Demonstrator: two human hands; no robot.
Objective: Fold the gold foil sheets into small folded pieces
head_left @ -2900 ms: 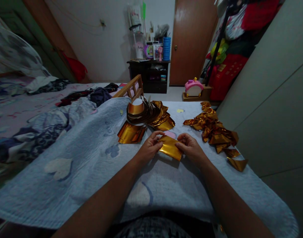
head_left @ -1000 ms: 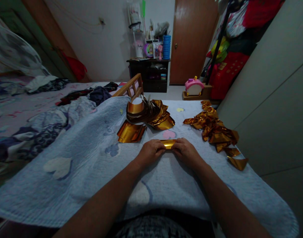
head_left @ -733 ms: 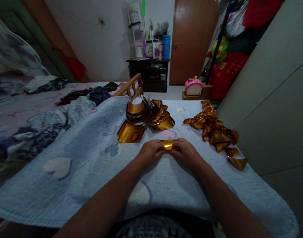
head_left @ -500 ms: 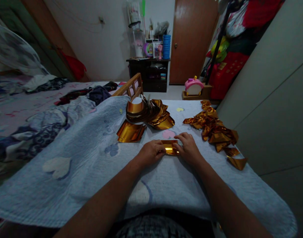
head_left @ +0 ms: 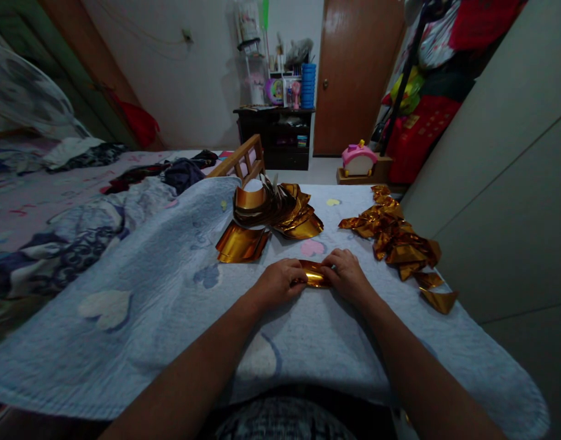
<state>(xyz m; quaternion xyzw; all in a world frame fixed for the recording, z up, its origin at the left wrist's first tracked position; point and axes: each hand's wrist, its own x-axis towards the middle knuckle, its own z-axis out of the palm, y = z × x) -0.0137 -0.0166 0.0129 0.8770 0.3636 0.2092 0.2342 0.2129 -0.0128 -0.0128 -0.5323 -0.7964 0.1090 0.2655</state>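
Observation:
A small folded sheet of gold foil paper (head_left: 314, 274) lies on the light blue blanket (head_left: 170, 293) in front of me. My left hand (head_left: 279, 282) pinches its left end with curled fingers. My right hand (head_left: 347, 275) presses and grips its right end, fingers bent over the paper. Both hands rest low on the blanket, close together, and the foil between them is partly hidden by my fingers.
A stack of flat gold sheets (head_left: 241, 243) and a heap of curled gold sheets (head_left: 278, 209) lie beyond my hands. Several folded gold pieces (head_left: 396, 239) are strewn at the right, beside a pale wardrobe (head_left: 500, 183). Rumpled bedding (head_left: 69, 238) fills the left.
The gold sheet was broad and held up; it is now folded narrow and pressed on the blanket. My right hand lifted briefly over the paper, then settled back on its right end.

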